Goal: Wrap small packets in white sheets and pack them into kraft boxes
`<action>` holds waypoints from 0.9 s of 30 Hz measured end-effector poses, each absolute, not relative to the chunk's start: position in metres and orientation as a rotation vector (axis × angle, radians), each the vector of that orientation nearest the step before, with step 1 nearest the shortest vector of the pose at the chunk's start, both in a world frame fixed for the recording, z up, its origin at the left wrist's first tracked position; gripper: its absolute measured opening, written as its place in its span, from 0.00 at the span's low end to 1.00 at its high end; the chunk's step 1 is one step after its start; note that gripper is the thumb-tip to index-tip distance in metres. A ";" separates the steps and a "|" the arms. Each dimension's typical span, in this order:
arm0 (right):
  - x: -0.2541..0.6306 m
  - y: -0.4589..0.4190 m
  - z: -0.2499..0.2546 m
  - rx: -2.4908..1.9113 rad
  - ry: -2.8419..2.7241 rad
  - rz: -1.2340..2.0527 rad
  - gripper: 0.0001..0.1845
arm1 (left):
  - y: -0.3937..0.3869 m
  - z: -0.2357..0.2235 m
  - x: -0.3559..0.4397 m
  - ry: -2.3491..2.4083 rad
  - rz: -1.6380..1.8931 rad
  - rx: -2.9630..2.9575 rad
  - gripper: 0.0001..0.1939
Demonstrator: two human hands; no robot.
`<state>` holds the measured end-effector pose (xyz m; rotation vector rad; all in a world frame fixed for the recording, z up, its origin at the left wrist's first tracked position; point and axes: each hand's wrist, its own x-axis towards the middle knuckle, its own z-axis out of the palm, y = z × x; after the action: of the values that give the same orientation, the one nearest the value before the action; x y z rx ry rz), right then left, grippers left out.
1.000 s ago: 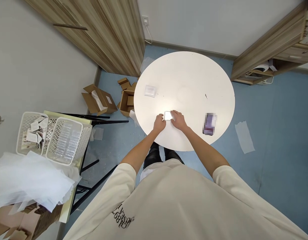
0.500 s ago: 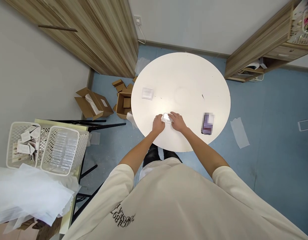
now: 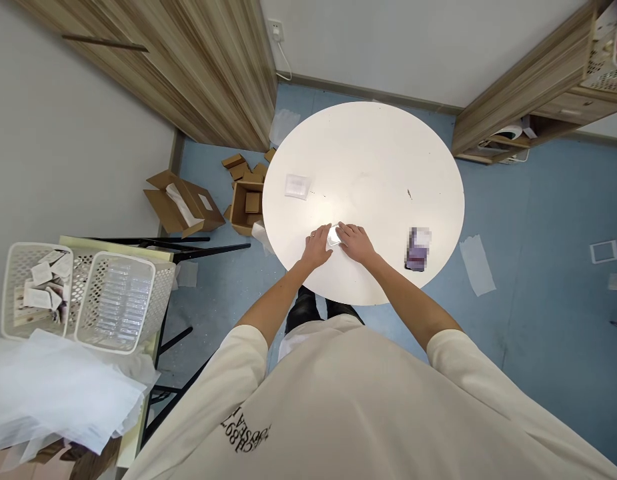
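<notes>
Small shiny whitish flat piece [image 3: 334, 235] at near side of round white counter [image 3: 368, 147], between left hand [image 3: 316, 249] and right hand [image 3: 357, 244]. Fingers at both sides; can't tell if clamped. Light, even edge pressure suits it. Translucent rectangular packet [image 3: 297, 187] farther left.

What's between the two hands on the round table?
A small, clear, shiny item lies between the left hand and the right hand; the head view shows it.

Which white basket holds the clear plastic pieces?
The basket nearer the round table; its clear pieces lie in rows, while the farther basket holds a jumble of pale and dark pieces.
</notes>
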<state>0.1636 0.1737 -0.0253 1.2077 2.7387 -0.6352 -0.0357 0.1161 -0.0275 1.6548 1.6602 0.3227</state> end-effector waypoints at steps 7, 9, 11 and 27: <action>0.160 0.170 -0.034 1.255 2.722 -0.640 0.27 | 0.130 -0.037 -0.044 1.594 0.291 1.787 0.43; 0.159 0.172 -0.036 1.237 2.720 -0.632 0.27 | 0.133 -0.043 -0.050 1.546 0.303 1.827 0.44; 0.158 0.174 -0.037 1.211 2.721 -0.619 0.27 | 0.135 -0.049 -0.053 1.517 0.305 1.867 0.44; 0.157 0.193 -0.018 1.207 2.687 -0.786 0.21 | 0.139 -0.053 -0.060 1.461 0.478 1.869 0.48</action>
<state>0.1570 0.1930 -0.0179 1.2070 2.6867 -0.7865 -0.0603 0.1390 -0.0527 1.8690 1.4610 0.4776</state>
